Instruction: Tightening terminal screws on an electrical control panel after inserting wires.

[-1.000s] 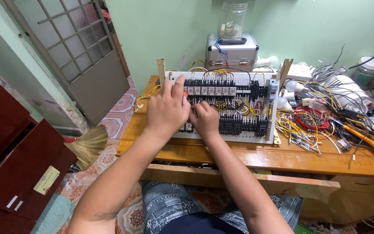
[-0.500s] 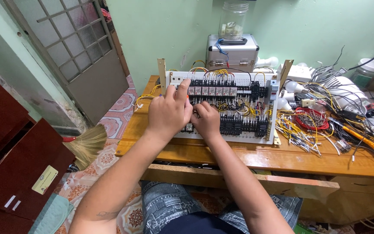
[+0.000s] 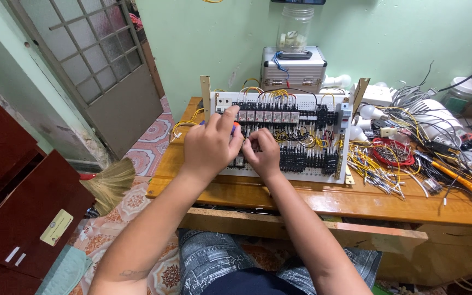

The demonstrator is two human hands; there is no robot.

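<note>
From the head camera, your left hand [image 3: 210, 145] is curled on the white wiring board [image 3: 279, 134], fingers closed around a small tool with an orange and blue handle [image 3: 235, 128] that peeks out just past your knuckles. Your right hand [image 3: 262, 154] sits just beside it, fingers bent and pressed down among the black parts in the board's lower row — whether they pinch anything, you cannot tell. Beyond your fingertips runs a row of relays [image 3: 269, 116] with yellow wires [image 3: 279, 94] looped above. Well off to the right of your fingers lies a tangle of loose wires [image 3: 381, 166] on the wooden table [image 3: 356, 199] — a silver case [image 3: 293, 68] stands behind the board.
</note>
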